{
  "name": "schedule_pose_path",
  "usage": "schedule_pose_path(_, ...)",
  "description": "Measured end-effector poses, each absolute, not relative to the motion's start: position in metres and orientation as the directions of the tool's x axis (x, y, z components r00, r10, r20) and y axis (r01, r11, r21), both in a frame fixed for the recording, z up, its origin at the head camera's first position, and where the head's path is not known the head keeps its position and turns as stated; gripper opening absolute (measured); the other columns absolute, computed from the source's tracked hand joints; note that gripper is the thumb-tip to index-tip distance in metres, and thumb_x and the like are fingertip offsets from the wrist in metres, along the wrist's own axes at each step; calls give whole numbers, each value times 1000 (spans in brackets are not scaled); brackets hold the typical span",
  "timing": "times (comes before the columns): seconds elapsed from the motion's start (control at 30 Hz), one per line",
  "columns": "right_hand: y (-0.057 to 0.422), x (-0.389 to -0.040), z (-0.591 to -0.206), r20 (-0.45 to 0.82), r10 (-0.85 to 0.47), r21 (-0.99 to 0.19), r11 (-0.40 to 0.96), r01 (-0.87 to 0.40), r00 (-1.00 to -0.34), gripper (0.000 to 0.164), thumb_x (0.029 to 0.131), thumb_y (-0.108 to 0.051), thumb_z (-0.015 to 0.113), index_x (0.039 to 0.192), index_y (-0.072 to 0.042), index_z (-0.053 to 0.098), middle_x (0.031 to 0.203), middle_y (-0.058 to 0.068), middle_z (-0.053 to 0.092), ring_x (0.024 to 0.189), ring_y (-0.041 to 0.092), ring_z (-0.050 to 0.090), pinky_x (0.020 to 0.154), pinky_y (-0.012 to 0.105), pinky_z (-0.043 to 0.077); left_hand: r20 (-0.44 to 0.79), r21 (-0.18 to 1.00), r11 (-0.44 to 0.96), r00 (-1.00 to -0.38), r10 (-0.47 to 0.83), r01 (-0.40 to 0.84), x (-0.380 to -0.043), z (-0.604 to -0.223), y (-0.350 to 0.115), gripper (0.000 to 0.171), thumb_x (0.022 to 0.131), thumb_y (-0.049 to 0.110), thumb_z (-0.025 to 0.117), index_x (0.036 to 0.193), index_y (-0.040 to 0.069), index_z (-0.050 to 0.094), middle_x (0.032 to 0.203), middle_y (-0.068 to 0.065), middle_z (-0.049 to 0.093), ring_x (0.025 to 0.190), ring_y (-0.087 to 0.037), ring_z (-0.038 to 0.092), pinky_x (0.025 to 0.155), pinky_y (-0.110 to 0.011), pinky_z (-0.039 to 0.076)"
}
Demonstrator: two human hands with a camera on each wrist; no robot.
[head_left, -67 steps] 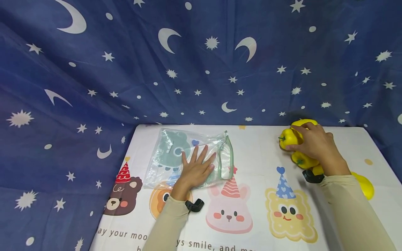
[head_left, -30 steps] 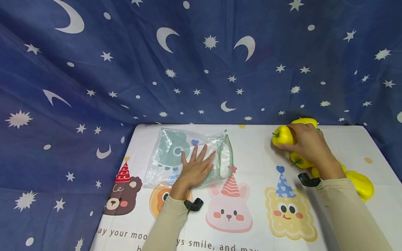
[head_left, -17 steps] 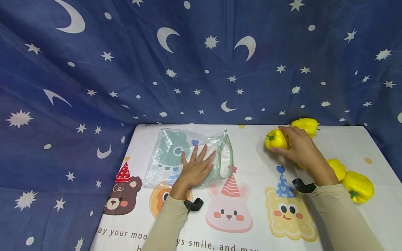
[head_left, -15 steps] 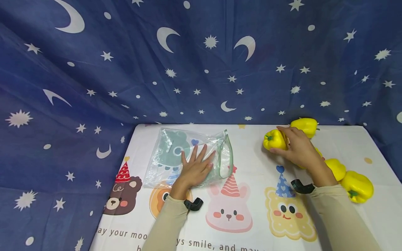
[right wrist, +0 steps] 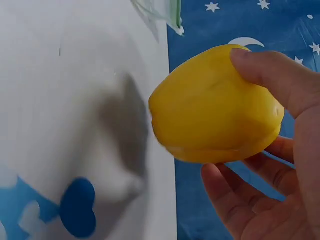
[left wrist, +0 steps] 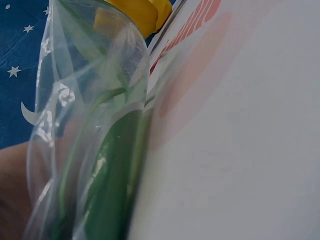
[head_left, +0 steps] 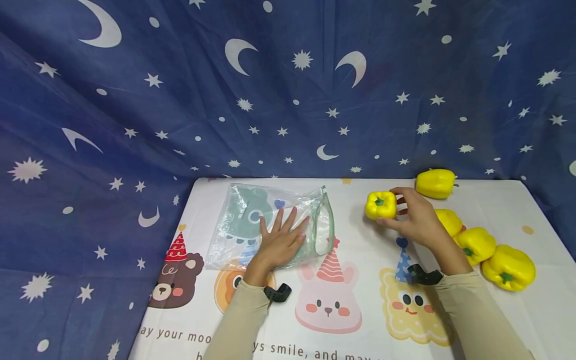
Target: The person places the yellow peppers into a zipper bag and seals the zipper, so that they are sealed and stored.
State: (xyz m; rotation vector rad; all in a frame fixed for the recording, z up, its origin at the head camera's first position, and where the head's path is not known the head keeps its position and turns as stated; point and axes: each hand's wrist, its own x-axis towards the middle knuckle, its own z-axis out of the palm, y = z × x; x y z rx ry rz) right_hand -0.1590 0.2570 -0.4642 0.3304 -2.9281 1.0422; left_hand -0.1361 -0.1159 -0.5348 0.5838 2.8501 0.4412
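My right hand (head_left: 416, 220) pinches a yellow bell pepper (head_left: 380, 205) between thumb and fingers, its green stem facing the camera in the head view. The right wrist view shows this pepper (right wrist: 215, 107) from the side, clear of the table, with its shadow falling on the white cloth. Spread flat, my left hand (head_left: 278, 245) rests on a transparent zip bag (head_left: 225, 240) with a green edge strip. In the left wrist view the bag's film (left wrist: 60, 115) rises close to the camera, and a blurred part of the hand shows at the left edge.
One yellow bell pepper (head_left: 435, 183) lies at the table's back edge. Several more form a slanting row, with the largest pepper (head_left: 509, 268) nearest the front right. A white cloth with printed cartoon animals (head_left: 328, 305) covers the table. A blue star-patterned curtain (head_left: 279, 145) hangs behind it.
My right hand has lifted the pepper out of the group and carried it left, toward the bag, turning its stem toward the head camera. The left hand has stayed on the bag.
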Motion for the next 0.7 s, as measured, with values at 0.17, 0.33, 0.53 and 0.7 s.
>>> schedule_pose_path(0.17, 251, -157, -466, 50, -176, -681, 714, -162, -983, 86, 80, -41, 87, 145, -5, 43, 139, 23, 55, 112, 43, 64, 91, 57, 58, -137, 327, 879, -903, 407, 347, -135, -534, -115, 54, 108, 57, 14, 161, 47, 16, 173, 6, -1, 160, -31, -11, 114, -76, -15)
schedule_pose_path(0.33, 245, -157, -468, 29, -195, -700, 696, -159, -980, 86, 83, -41, 85, 149, -8, 42, 144, 19, 51, 120, 42, 60, 95, 56, 56, -135, 320, 880, -903, 408, 350, -136, -534, -115, 54, 108, 57, 14, 161, 47, 17, 174, 5, 0, 160, -31, -10, 115, -77, -13)
schedule_pose_path(0.53, 237, -158, -472, -38, -199, -749, 654, -104, -979, 87, 83, -39, 85, 149, -5, 40, 151, 19, 46, 128, 43, 58, 101, 53, 53, -135, 317, 880, -902, 409, 352, -136, -534, -115, 54, 108, 57, 13, 161, 47, 17, 174, 5, 0, 160, -31, -10, 115, -77, -13)
schedule_pose_path(0.7, 232, -157, -482, -84, -207, -802, 595, -57, -975, 88, 84, -40, 84, 150, -6, 38, 153, 21, 44, 132, 42, 58, 103, 49, 52, -137, 327, 878, -902, 409, 348, -136, -533, -115, 54, 108, 57, 13, 161, 47, 16, 174, 5, 0, 160, -31, -11, 115, -76, -14)
